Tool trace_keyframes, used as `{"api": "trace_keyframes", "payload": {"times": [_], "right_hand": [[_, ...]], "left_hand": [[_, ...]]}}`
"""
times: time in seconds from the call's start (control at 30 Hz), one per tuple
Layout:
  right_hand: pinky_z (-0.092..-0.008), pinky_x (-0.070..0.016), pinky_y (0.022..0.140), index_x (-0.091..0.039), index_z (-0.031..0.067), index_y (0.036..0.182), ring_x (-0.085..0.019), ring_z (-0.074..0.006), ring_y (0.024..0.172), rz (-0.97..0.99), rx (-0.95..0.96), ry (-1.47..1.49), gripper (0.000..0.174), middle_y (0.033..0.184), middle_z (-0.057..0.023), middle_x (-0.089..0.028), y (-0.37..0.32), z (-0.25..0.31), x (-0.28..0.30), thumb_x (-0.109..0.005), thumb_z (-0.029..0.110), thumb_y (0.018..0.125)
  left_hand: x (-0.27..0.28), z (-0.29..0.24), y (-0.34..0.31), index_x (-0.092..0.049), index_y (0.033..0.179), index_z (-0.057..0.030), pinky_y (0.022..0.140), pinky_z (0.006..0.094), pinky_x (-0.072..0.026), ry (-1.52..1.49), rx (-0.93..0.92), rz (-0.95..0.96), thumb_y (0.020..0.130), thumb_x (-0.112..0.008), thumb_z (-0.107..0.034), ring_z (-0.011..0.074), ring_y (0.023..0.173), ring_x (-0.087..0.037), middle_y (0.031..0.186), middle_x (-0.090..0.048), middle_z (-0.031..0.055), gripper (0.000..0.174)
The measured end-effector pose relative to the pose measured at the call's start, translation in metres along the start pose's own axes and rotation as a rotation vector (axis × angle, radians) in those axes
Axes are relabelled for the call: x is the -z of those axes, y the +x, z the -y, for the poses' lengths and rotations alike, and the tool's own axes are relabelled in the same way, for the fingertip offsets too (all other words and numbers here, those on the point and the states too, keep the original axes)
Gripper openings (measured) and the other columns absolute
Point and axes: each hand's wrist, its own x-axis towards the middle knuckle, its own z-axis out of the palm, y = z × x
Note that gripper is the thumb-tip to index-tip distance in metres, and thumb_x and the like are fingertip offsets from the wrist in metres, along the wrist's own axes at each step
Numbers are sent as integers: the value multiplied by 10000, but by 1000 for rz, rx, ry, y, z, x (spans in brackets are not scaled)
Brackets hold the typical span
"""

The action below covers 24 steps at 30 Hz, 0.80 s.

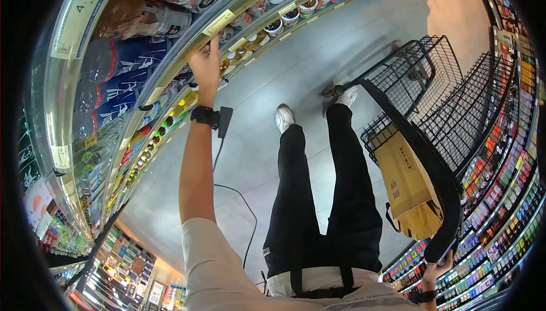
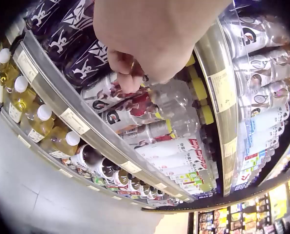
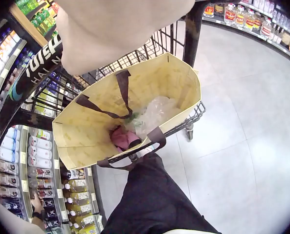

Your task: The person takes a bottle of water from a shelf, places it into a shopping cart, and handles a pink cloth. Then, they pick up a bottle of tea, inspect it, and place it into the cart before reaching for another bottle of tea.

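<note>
My left hand [image 1: 205, 66] reaches into a shelf of drink bottles. In the left wrist view its bent fingers [image 2: 128, 73] overlap the upper part of a clear bottle with a red-and-white label [image 2: 135, 109], beside dark blue-labelled bottles [image 2: 89, 61]. The palm side is hidden, so I cannot tell whether it grips a bottle. Low at the right in the head view, my right hand [image 1: 441, 266] grips the black handle [image 1: 449, 220] of a shopping cart. The back of that hand fills the top of the right wrist view.
A tan paper bag [image 3: 176, 83] stands open in the cart [image 1: 460, 123], holding clear plastic and something pink. Yellow-drink bottles [image 2: 40, 122] line the lower shelf; price strips [image 2: 74, 119] edge the shelves. A cable [image 1: 253, 214] hangs near my left arm. Stocked shelves [image 1: 506, 226] stand beyond the cart.
</note>
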Motion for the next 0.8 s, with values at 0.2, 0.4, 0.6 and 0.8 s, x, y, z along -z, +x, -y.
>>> {"api": "trace_keyframes", "payload": {"times": [0.2, 0.4, 0.6, 0.8], "right_hand": [[-413, -428, 1021, -354, -42, 1450, -524, -305, 1158, -4, -78, 135, 855, 1313, -168, -484, -10, -8, -5, -854, 216, 806], [-430, -396, 1065, -370, -39, 1428, -497, -326, 1227, 27, -39, 35, 837, 1333, -181, -488, -3, 8, 4, -850, 257, 810], [-433, -397, 1067, -364, -50, 1429, -490, -330, 1235, 25, -30, 1, 847, 1345, -186, -470, -12, -6, 1, -850, 259, 808], [-418, -411, 1046, -359, -60, 1432, -507, -313, 1199, 7, 12, 17, 862, 1322, -187, -477, -9, 1, 1, -857, 246, 798]], "left_hand": [[-28, 4, -59, -422, 1335, 14, 444, 258, -377, -80, 104, -111, 1036, -553, -197, 57, 523, -480, 645, -570, 36, 389], [-60, -14, -34, -368, 1396, 32, 415, 243, -399, -144, 25, -33, 1036, -567, -241, 70, 540, -524, 764, -622, 69, 493], [-76, 2, -1, -438, 1247, 80, 421, 257, -429, 35, -100, -67, 1018, -600, -224, 88, 481, -538, 796, -675, 103, 414], [-80, 12, 25, -623, 912, 87, 404, 270, -406, -24, -179, -157, 958, -685, -200, 101, 466, -537, 730, -683, 95, 297]]}}
